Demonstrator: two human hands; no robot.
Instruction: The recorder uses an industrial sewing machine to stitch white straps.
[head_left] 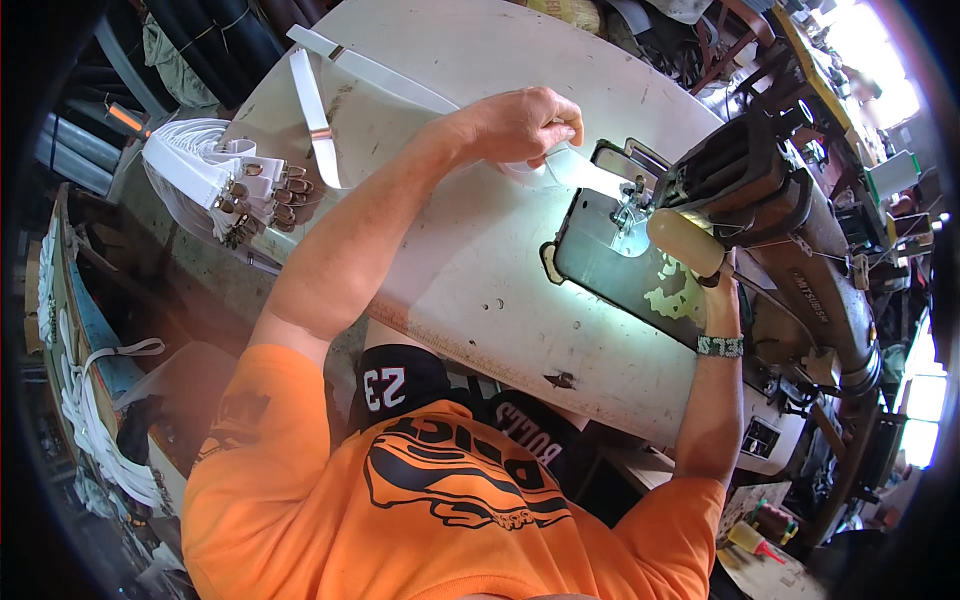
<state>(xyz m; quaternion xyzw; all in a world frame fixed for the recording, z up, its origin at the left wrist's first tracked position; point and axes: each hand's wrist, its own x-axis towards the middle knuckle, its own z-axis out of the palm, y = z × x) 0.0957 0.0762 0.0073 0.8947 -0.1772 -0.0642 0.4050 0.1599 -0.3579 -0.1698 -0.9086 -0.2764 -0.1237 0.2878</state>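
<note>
A: From the head view, what are the hands doing?

B: The left hand (520, 125) is reaching across the table (470, 270), its fingers pressed together and pinching the white strap (580, 172), which is lying flat toward the far right edge of the table and running under the needle (632, 205) of the sewing machine (760, 200). The right hand (722, 290) is sitting beside the machine's bed plate (610, 270), mostly hidden behind a pale rounded part; I cannot tell how its fingers are set.

A: What might be going wrong from here?

B: In my judgement, the strap could be skewing under the needle if the pinch is pulling sideways, and the fingertips are working close to the needle.

A: How is the strap looking?

B: Smooth, white, brightly lit by the machine lamp. More straps with metal clips (250, 190) are lying bundled at the table's left edge, and two loose ones (315, 100) near the far edge.
</note>
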